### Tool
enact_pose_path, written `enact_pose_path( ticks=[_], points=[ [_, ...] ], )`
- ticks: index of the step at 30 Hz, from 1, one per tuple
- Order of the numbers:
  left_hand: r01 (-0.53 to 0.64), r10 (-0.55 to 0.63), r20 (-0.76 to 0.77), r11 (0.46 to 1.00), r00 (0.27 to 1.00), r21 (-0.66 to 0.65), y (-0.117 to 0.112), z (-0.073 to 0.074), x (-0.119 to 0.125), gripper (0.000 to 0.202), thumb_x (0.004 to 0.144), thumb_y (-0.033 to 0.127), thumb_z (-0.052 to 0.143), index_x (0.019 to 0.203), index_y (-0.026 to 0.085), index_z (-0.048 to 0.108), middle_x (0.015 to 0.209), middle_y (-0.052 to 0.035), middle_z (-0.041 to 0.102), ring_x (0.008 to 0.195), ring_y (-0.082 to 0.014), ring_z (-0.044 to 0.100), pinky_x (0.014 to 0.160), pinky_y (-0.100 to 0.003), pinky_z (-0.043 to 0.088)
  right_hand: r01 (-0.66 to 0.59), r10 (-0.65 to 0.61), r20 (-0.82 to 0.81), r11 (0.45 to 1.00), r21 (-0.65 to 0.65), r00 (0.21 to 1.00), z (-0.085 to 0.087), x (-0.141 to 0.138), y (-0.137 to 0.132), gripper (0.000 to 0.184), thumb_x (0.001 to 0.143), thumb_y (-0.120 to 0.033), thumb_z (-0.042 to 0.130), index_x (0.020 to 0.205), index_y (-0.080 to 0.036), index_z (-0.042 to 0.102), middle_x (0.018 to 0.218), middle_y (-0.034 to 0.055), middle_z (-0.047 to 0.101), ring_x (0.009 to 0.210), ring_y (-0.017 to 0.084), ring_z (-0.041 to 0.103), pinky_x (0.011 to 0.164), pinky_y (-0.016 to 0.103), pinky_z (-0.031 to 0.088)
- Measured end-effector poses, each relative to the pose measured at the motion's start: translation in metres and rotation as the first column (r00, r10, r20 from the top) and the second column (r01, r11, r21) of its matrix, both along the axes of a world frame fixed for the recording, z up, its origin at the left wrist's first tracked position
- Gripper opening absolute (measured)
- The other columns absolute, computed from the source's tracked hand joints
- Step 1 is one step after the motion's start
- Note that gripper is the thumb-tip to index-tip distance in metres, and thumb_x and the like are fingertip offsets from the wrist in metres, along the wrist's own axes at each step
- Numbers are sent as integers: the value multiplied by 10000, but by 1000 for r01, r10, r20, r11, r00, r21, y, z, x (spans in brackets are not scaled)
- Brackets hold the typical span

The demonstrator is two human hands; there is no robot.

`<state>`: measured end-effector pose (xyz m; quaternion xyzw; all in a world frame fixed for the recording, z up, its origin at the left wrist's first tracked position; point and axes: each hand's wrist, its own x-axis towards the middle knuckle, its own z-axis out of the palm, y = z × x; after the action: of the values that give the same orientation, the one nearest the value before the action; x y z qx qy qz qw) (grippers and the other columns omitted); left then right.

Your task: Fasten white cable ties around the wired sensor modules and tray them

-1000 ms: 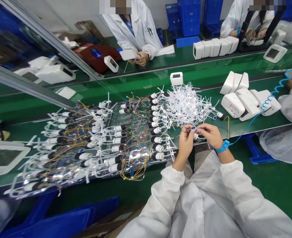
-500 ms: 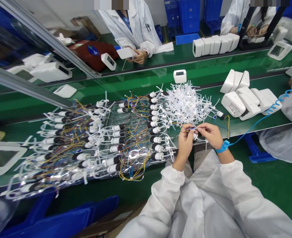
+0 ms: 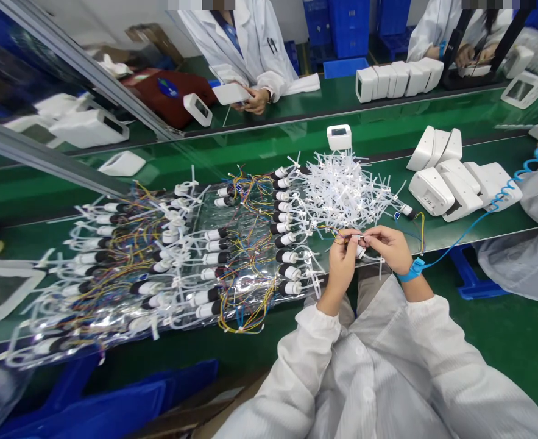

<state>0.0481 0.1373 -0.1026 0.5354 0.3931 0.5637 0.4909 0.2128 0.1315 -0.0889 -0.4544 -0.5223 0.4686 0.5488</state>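
Note:
My left hand and my right hand meet just above the near edge of the green bench. Both pinch a small wired part with thin yellow and orange wires and a white cable tie. A blue wrist strap sits on my right wrist, and its coiled blue cord runs off to the right. Just beyond my hands lies a heap of white cable ties. To the left, rows of black-and-white cylinders with coloured wires lie on clear plastic sheeting.
White device housings are grouped at the right of the bench. A small white unit with a screen stands behind the ties. Across the bench, a person in a white coat holds a white part. Another person's sleeve is at the right edge.
My hands stay in the same place, working the wired part with small finger movements. The view has shifted slightly.

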Motion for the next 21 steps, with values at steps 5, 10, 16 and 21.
enact_pose_path(
  ticks=[5,10,16,21],
  points=[
    [-6,9,-65,999,998,39,0,4,0,248,1116,467,670,1092,229,739,937,-41,777,894,-216,765,897,-365,609,26,-26,9,1000,5,1000,-1,0,0,314,955,-545,867,964,-231,875,862,57,837,803,228,786,807,372,674],
    [3,4,-132,998,991,55,-3,8,0,211,1128,423,646,1108,234,737,967,-44,801,882,-211,767,856,-346,597,27,-27,-6,1000,3,1000,-2,0,0,309,949,-535,870,962,-226,876,850,53,833,783,219,777,780,360,668],
    [11,0,-197,999,980,51,-4,8,-1,180,1124,387,637,1107,234,729,968,-37,806,883,-208,766,845,-332,587,30,-30,19,999,12,999,-2,0,0,311,954,-529,858,938,-219,866,851,53,825,778,214,758,786,361,654],
    [-1,22,-235,996,972,90,-5,5,-1,161,1123,372,636,1104,241,728,987,-44,809,893,-218,770,860,-348,579,35,-35,74,999,7,997,-5,1,0,290,963,-505,842,945,-217,867,901,61,835,794,214,749,794,358,632]
  ],
)
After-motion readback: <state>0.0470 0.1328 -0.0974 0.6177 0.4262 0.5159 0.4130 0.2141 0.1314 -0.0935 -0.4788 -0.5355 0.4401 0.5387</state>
